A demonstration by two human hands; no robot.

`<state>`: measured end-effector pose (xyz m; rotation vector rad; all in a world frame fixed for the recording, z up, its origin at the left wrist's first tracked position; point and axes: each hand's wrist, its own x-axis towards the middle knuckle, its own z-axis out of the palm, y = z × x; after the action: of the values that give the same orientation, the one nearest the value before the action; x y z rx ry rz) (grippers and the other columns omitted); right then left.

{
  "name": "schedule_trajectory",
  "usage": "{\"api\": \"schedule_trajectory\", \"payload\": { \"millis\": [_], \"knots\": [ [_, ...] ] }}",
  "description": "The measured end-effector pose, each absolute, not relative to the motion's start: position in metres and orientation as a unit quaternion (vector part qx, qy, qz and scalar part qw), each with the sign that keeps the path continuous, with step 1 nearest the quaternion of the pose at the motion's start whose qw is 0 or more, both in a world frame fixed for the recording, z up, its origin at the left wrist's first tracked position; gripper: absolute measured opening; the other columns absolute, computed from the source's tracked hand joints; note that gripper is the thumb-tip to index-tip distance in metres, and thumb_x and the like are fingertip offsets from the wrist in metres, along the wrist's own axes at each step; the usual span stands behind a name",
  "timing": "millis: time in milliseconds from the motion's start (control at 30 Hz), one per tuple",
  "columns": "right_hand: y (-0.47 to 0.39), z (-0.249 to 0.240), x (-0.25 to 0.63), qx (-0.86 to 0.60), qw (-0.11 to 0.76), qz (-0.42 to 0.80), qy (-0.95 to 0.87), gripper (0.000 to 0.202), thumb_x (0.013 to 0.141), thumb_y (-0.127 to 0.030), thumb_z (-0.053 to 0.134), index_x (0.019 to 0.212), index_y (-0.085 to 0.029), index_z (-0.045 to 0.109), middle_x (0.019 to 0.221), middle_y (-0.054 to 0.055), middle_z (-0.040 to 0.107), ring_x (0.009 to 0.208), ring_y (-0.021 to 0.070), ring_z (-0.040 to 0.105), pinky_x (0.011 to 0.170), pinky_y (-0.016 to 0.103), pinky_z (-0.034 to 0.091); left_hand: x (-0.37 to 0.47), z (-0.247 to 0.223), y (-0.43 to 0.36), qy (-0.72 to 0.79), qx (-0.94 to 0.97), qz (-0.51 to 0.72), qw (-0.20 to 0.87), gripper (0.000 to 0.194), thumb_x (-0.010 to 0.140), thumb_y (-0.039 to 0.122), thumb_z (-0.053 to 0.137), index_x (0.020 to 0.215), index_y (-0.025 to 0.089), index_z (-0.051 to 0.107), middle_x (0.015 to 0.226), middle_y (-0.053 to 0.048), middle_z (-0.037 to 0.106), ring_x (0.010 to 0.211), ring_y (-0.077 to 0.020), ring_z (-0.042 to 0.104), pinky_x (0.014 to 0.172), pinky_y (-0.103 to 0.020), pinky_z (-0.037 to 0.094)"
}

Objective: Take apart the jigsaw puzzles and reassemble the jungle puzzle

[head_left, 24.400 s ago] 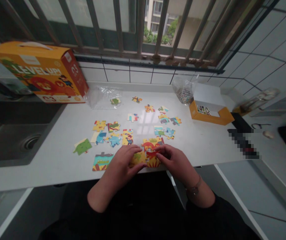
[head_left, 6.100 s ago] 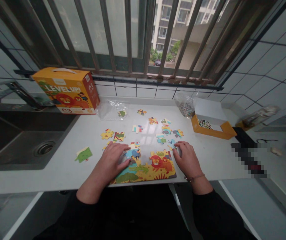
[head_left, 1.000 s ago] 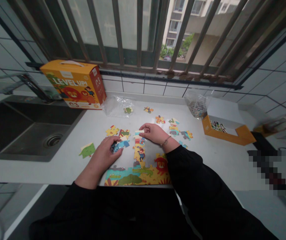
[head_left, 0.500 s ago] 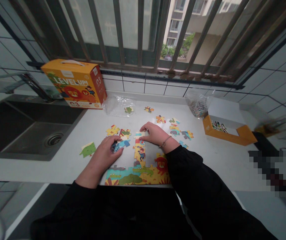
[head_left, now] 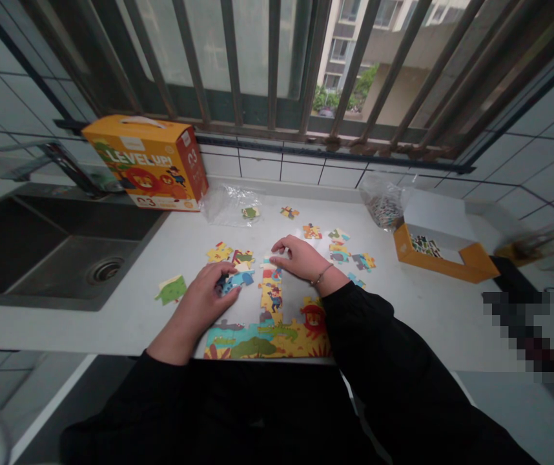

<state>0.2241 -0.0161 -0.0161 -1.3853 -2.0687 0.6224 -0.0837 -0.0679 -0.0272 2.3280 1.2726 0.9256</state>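
My left hand is curled around blue puzzle pieces, fingers over the far side and thumb along the near side. My right hand hovers by the top of an upright strip of joined puzzle pieces, its thumb near the pale top piece and its index finger apart from it. That strip rises from a joined bottom section showing crocodiles, a bush and water. A red lion piece stands at the section's right, beside my right sleeve. Yellow loose pieces lie just beyond my left hand.
A green piece lies left, near the sink. Several loose pieces are spread behind my right hand. An orange box, plastic bags and an open orange tray stand along the back.
My right index finger has lifted slightly away from the top piece of the strip. My left hand stays around the blue pieces almost unmoved.
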Motion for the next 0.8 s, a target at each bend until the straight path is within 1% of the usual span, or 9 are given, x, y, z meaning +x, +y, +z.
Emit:
{"api": "schedule_trajectory", "payload": {
  "millis": [100,167,233,367,433,500,633,700,800],
  "knots": [
    [-0.019,-0.011,0.223,-0.504,0.314,0.229,-0.772,0.011,0.098,-0.025,0.079,0.107,-0.019,0.079,0.099,0.003,0.072,0.080,0.0145,0.056,0.080,0.029,0.045,-0.083,-0.024,-0.071,0.433,0.816,0.346,0.161,0.027,0.096,0.027,0.076,0.121,0.026,0.066,0.135,-0.010,0.073,0.128,-0.0273,0.069,0.115,-0.050,0.054],
    [-0.021,-0.007,0.223,-0.495,0.320,0.246,-0.769,0.011,0.099,-0.028,0.077,0.105,-0.020,0.080,0.092,0.002,0.073,0.077,0.0145,0.055,0.078,0.029,0.045,-0.081,-0.021,-0.073,0.423,0.818,0.356,0.156,0.024,0.097,0.028,0.077,0.119,0.025,0.066,0.137,-0.010,0.073,0.129,-0.0273,0.069,0.115,-0.051,0.055],
    [-0.023,-0.004,0.220,-0.480,0.319,0.294,-0.763,0.018,0.099,-0.034,0.076,0.111,-0.021,0.081,0.090,0.001,0.075,0.076,0.0144,0.057,0.077,0.029,0.046,-0.078,-0.016,-0.075,0.412,0.822,0.365,0.148,0.022,0.097,0.029,0.077,0.116,0.025,0.067,0.139,-0.010,0.073,0.130,-0.0274,0.068,0.115,-0.052,0.055],
    [-0.026,-0.004,0.212,-0.400,0.298,0.444,-0.744,0.042,0.093,-0.041,0.083,0.129,-0.021,0.074,0.106,0.004,0.081,0.082,0.0149,0.066,0.080,0.030,0.052,-0.066,-0.006,-0.078,0.387,0.831,0.376,0.138,0.020,0.098,0.029,0.077,0.114,0.025,0.066,0.137,-0.010,0.074,0.129,-0.0273,0.069,0.115,-0.053,0.056],
    [-0.025,-0.003,0.210,-0.365,0.288,0.503,-0.728,0.048,0.089,-0.041,0.085,0.131,-0.020,0.073,0.099,0.003,0.080,0.081,0.0155,0.068,0.079,0.030,0.054,-0.059,-0.002,-0.080,0.373,0.839,0.371,0.139,0.019,0.099,0.029,0.076,0.115,0.025,0.066,0.137,-0.010,0.074,0.130,-0.0274,0.069,0.117,-0.055,0.055],
    [-0.024,0.001,0.215,-0.354,0.290,0.536,-0.710,0.048,0.089,-0.040,0.084,0.129,-0.019,0.072,0.088,0.000,0.076,0.077,0.0155,0.068,0.076,0.029,0.053,-0.053,0.001,-0.081,0.370,0.845,0.359,0.138,0.025,0.100,0.030,0.074,0.123,0.026,0.065,0.144,-0.012,0.070,0.138,-0.0290,0.066,0.121,-0.056,0.053],
    [-0.021,0.015,0.248,-0.447,0.348,0.488,-0.665,0.046,0.091,-0.045,0.079,0.129,-0.019,0.071,0.080,-0.002,0.072,0.065,0.0128,0.058,0.062,0.026,0.044,-0.040,0.000,-0.088,0.400,0.850,0.320,0.121,0.046,0.102,0.040,0.073,0.144,0.025,0.058,0.164,-0.016,0.057,0.156,-0.0343,0.052,0.129,-0.061,0.045],
    [-0.022,0.018,0.266,-0.509,0.372,0.443,-0.637,0.045,0.093,-0.046,0.076,0.128,-0.019,0.071,0.076,-0.003,0.070,0.060,0.0121,0.053,0.057,0.025,0.039,-0.032,-0.006,-0.096,0.394,0.866,0.281,0.122,0.049,0.104,0.045,0.070,0.147,0.025,0.057,0.165,-0.017,0.057,0.157,-0.0346,0.051,0.131,-0.063,0.041],
    [-0.026,0.013,0.279,-0.567,0.349,0.402,-0.629,0.036,0.095,-0.041,0.072,0.122,-0.017,0.072,0.072,-0.003,0.068,0.057,0.0119,0.050,0.055,0.025,0.036,-0.018,-0.019,-0.108,0.378,0.891,0.213,0.135,0.052,0.105,0.045,0.068,0.151,0.022,0.058,0.168,-0.018,0.054,0.159,-0.0355,0.050,0.133,-0.064,0.038]
  ]
}}
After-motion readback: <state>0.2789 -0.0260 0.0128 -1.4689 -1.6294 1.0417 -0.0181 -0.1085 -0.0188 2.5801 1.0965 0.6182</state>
